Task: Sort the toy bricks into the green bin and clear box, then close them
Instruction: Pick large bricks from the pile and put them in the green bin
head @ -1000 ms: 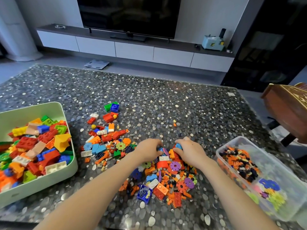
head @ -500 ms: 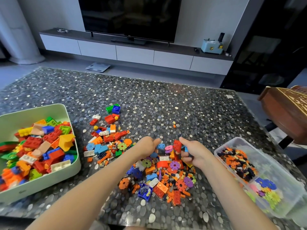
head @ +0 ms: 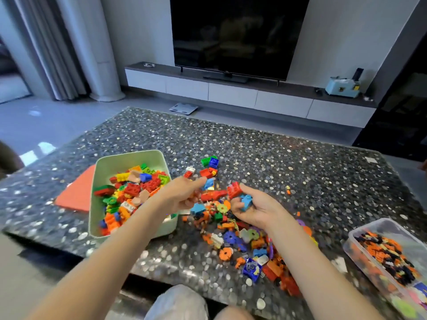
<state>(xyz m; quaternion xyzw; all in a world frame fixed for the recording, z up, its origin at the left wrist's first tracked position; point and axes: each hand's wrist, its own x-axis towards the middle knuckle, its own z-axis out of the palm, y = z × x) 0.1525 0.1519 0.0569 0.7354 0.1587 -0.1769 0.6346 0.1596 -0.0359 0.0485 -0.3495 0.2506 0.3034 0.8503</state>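
Sorting is the step you are working through: your right hand (head: 256, 211) is curling round a blue brick (head: 246, 202), with a red brick (head: 234, 190) at its fingertips, above the loose pile (head: 231, 229). Your left hand (head: 182, 195) is hovering, blurred, between the pile and the green bin (head: 129, 155); I cannot tell whether it is holding anything. Both containers are standing open, the clear box (head: 367, 228) at far right. Next, you are probably needing to carry those chunky bricks leftward into the green bin.

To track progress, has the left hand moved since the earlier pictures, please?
Yes: the left hand moved left, off the brick pile, up to the green bin.
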